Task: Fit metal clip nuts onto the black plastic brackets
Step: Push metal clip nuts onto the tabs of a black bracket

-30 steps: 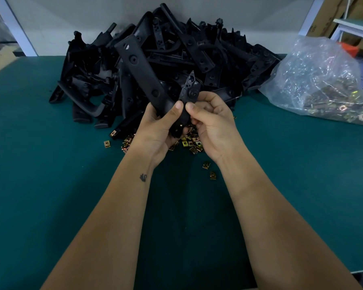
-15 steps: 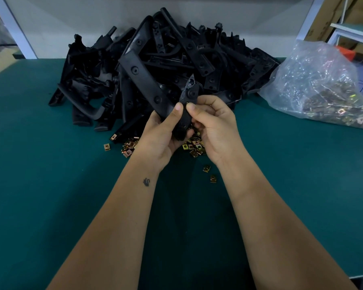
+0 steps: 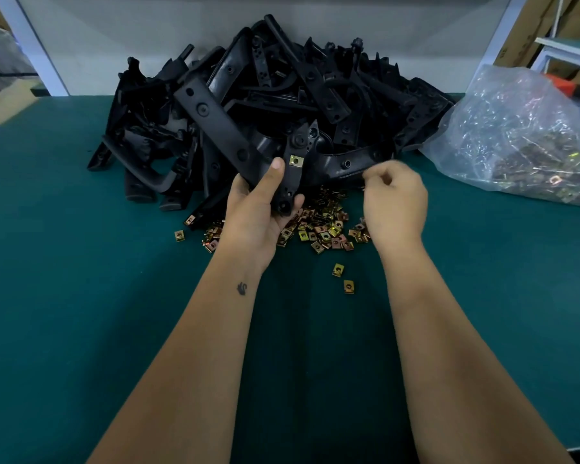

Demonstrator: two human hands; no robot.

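Gripping bracket (image 3: 290, 175) in left hand (image 3: 258, 209), long axis near upright, clip nut (image 3: 295, 160) seated by thumb. Right hand (image 3: 394, 199) apart to right, fingers loosely curled, holding nothing visible. Loose nuts (image 3: 322, 229) on table (image 3: 64, 262) just below-left of right hand, nearer it than left.

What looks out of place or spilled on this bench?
Nothing is damaged. Loose clip nuts lie scattered on the green table before the bracket pile, and two strays sit apart, nearer the person.

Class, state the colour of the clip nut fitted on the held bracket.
Brassy yellow-gold clip nut on the black bracket; head view.
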